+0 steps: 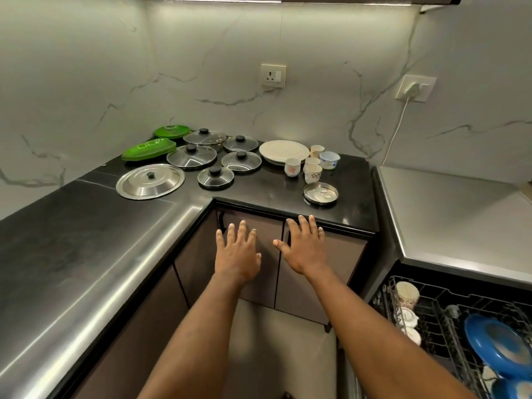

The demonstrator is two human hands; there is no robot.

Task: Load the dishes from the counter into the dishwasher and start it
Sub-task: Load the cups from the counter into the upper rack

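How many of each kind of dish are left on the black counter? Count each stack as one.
Glass lids: 5
Steel lid: 1
Cups: 5
Green plate stacks: 2
White plate stack: 1
Small steel plate: 1
Total: 15

Glossy black stone worktop (273, 191); shiny steel lid (150, 181); glass lids (191, 156) with metal rims; glossy green plastic plates (148, 149); veined marble-look wall (201, 67).
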